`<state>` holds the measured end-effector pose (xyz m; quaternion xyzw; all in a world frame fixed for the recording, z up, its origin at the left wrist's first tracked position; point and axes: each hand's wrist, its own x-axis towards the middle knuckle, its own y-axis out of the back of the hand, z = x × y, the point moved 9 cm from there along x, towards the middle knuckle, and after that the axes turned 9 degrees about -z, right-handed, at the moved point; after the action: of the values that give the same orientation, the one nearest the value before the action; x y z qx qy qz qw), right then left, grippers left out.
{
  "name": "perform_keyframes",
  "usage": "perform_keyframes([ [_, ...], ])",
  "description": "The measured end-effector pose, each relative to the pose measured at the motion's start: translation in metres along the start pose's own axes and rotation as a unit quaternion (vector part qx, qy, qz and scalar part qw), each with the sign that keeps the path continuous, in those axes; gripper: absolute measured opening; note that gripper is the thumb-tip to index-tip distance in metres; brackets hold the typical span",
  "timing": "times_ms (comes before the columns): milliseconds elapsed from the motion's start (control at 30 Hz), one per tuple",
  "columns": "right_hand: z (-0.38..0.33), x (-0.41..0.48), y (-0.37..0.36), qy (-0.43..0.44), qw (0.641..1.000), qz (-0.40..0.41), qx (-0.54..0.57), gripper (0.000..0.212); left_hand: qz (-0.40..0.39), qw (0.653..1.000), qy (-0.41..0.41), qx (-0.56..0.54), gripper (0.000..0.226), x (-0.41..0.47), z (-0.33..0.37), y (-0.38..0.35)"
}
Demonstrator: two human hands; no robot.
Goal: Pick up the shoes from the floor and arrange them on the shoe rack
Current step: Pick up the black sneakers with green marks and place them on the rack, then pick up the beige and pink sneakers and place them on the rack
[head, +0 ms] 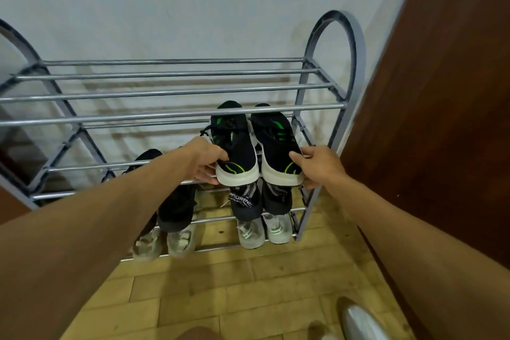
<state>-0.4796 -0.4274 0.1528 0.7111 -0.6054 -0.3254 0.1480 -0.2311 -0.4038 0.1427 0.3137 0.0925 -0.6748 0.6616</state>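
Note:
A grey metal shoe rack [176, 91] with several tiers of bars stands against the wall. On its second tier at the right lie two black sneakers with green marks and white soles, toes pointing to the wall. My left hand [205, 159] grips the heel of the left black sneaker [236, 146]. My right hand [320, 164] grips the heel of the right black sneaker [276, 143]. Both heels stick out past the front bar.
Lower tiers hold a black printed pair [245, 201], a black pair [176, 207] at the left, and two pale pairs [262, 229] at the bottom. A brown wooden door [441, 119] stands close at the right. The floor is yellow brick tile [220, 298]. A shiny object [358, 320] lies at the bottom right.

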Motion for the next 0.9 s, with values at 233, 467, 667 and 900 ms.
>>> perform_keyframes([
  [233, -0.002, -0.05, 0.01, 0.038, 0.997, -0.033, -0.051, 0.039, 0.082, 0.992, -0.052, -0.082, 0.041, -0.048, -0.006, -0.008],
  [467, 0.083, -0.14, 0.001, -0.04, 0.988, -0.147, -0.038, 0.046, 0.012, 0.996, -0.066, -0.063, 0.025, -0.138, -0.04, -0.103],
  [667, 0.169, -0.204, -0.001, -0.106, 0.977, -0.181, -0.028, 0.053, -0.156, 0.983, -0.029, 0.097, 0.023, -0.195, -0.097, -0.21],
  [900, 0.288, -0.265, -0.036, -0.18, 0.96, -0.21, -0.051, 0.051, -0.222, 0.921, -0.036, 0.319, 0.017, -0.212, -0.167, -0.293],
])
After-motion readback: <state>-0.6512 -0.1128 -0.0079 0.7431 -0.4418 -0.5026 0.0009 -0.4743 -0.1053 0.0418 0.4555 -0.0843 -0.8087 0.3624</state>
